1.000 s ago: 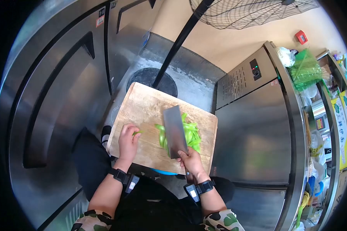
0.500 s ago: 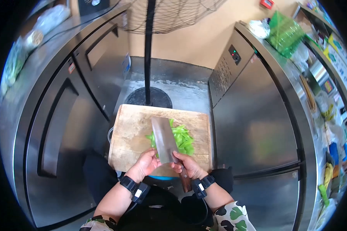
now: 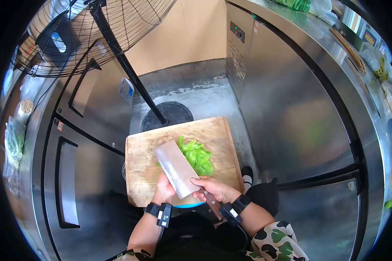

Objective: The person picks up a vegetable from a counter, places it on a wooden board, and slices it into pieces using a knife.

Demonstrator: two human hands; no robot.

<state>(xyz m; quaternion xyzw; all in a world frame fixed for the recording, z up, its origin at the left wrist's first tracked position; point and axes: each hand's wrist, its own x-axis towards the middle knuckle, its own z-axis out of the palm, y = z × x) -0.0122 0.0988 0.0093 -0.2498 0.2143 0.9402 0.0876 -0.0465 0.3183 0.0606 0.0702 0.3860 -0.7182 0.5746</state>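
A cleaver [image 3: 174, 167] with a broad metal blade and a brown wooden handle is gripped by my right hand [image 3: 214, 189], whose thumb presses on the blade near the handle. The blade is held slanted above the board, its far end up and to the left. My left hand [image 3: 163, 189] is at the blade's left edge, with its fingers mostly hidden behind the metal. Sliced green vegetable pieces [image 3: 197, 155], perhaps pepper, lie heaped on the wooden cutting board [image 3: 139, 152], partly covered by the cleaver.
A black fan stand [image 3: 137, 85] rises behind the board from a round base [image 3: 172, 112]. Steel cabinets stand on the left [image 3: 96, 169] and right [image 3: 300, 108]. Bagged vegetables [image 3: 14, 141] lie on the left counter. Something blue shows under the board's near edge.
The view has turned to the right. The cleaver now tilts further left, exposing more green pieces at its right. My left hand's fingers have gone behind the blade; my right hand keeps its grip.
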